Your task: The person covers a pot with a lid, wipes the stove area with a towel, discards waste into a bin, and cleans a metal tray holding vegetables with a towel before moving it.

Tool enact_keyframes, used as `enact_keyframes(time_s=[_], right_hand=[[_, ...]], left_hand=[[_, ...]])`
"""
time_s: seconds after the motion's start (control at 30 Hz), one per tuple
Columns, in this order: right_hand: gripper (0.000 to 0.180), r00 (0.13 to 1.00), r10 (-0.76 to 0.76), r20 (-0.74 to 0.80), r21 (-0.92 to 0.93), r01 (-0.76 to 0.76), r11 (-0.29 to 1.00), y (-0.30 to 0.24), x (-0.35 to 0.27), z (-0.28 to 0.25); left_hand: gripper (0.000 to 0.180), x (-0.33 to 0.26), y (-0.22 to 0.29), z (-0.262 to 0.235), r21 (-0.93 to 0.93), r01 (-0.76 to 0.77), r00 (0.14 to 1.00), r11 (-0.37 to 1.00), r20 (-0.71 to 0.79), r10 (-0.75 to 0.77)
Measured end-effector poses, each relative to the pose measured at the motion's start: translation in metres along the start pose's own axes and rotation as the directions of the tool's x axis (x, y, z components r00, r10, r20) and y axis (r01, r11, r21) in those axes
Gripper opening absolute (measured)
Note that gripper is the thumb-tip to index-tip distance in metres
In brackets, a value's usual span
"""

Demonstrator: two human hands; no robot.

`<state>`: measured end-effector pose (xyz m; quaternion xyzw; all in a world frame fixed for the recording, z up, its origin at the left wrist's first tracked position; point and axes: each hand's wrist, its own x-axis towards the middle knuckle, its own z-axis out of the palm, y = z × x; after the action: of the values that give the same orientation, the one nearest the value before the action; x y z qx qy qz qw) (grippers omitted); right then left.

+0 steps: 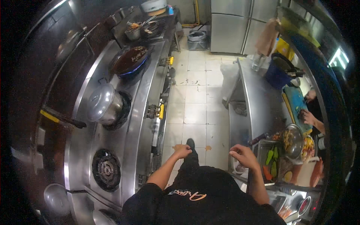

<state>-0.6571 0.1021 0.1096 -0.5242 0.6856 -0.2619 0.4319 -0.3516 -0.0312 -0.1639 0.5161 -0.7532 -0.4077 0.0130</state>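
My left hand hangs in front of me over the floor, its fingers curled together with nothing seen in them. It is apart from the stove on the left. My right hand is raised beside the steel counter, loosely bent and holding nothing. Nearest to it is a metal tray with green peppers and an orange-red piece, perhaps carrot. A dark-handled tool lies by the tray's far corner. Both hands appear to touch nothing.
On the left stove stand a lidded pot and a wok of dark liquid over blue flame. A bare burner is nearer. Across the counter, another person's hand works at a blue-green board. A bin stands ahead.
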Motion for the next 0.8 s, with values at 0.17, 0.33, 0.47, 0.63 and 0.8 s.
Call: enact_keyframes(time_s=[0.17, 0.33, 0.47, 0.63, 0.8], right_hand=[[0.033, 0.990, 0.008, 0.140, -0.121, 0.009, 0.993, -0.021, 0.075, 0.009], [0.036, 0.961, -0.006, 0.278, -0.148, 0.049, 0.988, -0.055, 0.148, 0.010], [0.034, 0.994, -0.018, 0.104, -0.084, 0.026, 0.996, -0.080, 0.192, -0.006], [0.029, 0.998, 0.061, -0.004, -0.094, -0.061, 0.994, -0.075, 0.221, -0.023], [0.030, 0.993, 0.114, 0.040, -0.058, -0.111, 0.992, -0.054, 0.260, -0.036]], left_hand=[[0.037, 0.048, 0.005, -0.038, -0.146, 0.141, 0.990, 0.979, 0.009, -0.141], [0.038, 0.107, 0.020, -0.097, -0.155, 0.146, 0.986, 0.977, 0.098, -0.132], [0.040, 0.171, 0.016, -0.134, -0.040, 0.019, 0.999, 0.999, 0.044, -0.018], [0.041, 0.252, 0.029, -0.164, 0.029, -0.151, 0.988, 0.988, -0.023, 0.152], [0.039, 0.295, 0.079, -0.176, -0.066, -0.032, 0.993, 0.997, 0.110, 0.039]])
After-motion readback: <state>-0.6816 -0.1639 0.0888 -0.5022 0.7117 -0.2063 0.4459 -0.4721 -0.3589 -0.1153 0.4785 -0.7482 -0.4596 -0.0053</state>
